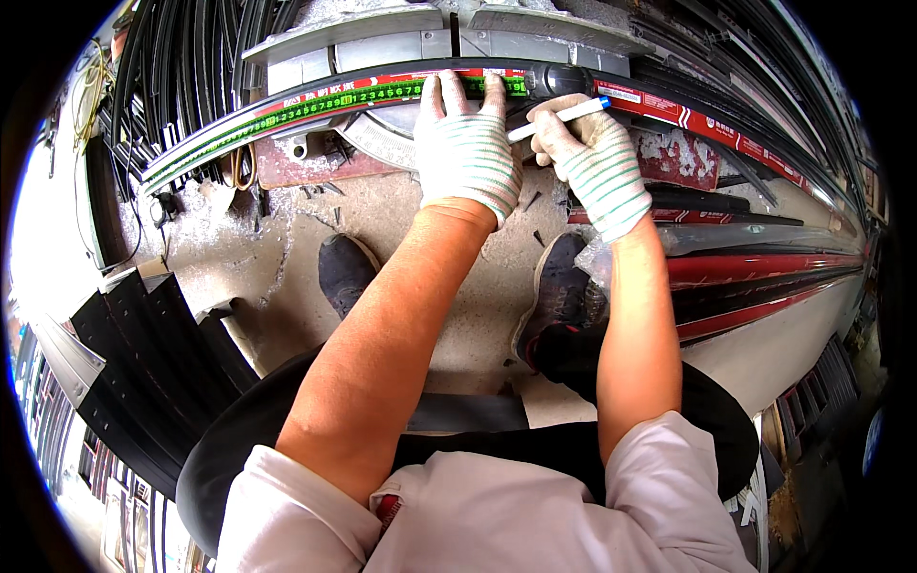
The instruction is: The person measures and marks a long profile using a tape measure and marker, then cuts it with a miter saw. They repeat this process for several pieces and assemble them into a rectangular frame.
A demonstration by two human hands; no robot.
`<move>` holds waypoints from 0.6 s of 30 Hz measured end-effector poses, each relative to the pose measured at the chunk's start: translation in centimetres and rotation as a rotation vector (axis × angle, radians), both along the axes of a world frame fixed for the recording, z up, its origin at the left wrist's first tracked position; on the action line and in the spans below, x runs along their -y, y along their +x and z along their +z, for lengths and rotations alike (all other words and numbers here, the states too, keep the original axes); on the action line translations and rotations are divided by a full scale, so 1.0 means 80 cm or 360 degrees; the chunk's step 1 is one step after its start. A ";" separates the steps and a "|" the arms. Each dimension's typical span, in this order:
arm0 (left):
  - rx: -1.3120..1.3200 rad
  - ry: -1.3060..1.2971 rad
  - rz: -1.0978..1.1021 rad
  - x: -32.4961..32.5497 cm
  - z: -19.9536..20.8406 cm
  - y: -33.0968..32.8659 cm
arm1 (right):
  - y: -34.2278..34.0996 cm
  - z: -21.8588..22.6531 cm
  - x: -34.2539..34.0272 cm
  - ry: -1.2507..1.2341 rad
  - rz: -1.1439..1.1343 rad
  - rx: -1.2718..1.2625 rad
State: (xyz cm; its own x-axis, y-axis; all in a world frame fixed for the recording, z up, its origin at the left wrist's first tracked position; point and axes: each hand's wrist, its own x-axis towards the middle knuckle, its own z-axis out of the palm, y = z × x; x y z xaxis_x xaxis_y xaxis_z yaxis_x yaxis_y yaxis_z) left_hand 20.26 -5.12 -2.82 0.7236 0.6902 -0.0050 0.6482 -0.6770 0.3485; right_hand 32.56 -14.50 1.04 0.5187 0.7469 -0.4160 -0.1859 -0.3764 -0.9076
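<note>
A green tape measure blade with dark markings lies along a long black profile bar with a red printed film. My gloved left hand rests on the blade, its fingers stretched out and spread, tips reaching over the bar; its thumb is hidden. At the blade's right end is a dark rounded piece, which I cannot make out for certain. Just right of it, my gloved right hand pinches a white marker pen with a blue end. The pen lies slantwise near the bar's front edge.
Behind the bar stands a silver metal fence, with a curved angle scale below. Black profiles crowd the back left, more black pieces the near left. Red-and-black bars lie at right. Scraps litter the floor around my shoes.
</note>
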 end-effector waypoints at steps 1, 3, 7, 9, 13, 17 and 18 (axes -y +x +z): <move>0.0009 0.0007 0.0007 0.000 0.000 -0.001 | 0.006 0.002 0.002 0.0039 0.0067 -0.0054; 0.0010 0.0017 0.0013 0.000 0.000 -0.002 | 0.013 0.005 0.000 -0.0026 0.0160 -0.0030; -0.0031 0.0036 0.0005 0.000 -0.002 0.000 | 0.006 0.014 -0.010 -0.0240 0.0085 0.0117; -0.0071 0.0013 -0.0006 -0.002 -0.002 0.003 | -0.001 0.013 -0.012 -0.0334 -0.0004 0.0196; -0.0093 -0.0015 -0.0006 -0.001 0.002 0.005 | -0.013 0.012 -0.016 -0.0332 -0.0172 0.0278; -0.0055 -0.0020 0.0006 0.000 0.002 0.005 | -0.011 -0.002 -0.016 -0.0209 -0.0241 0.0169; -0.0042 -0.0021 0.0012 -0.001 0.002 0.003 | -0.005 0.012 -0.016 -0.0216 -0.0154 0.0074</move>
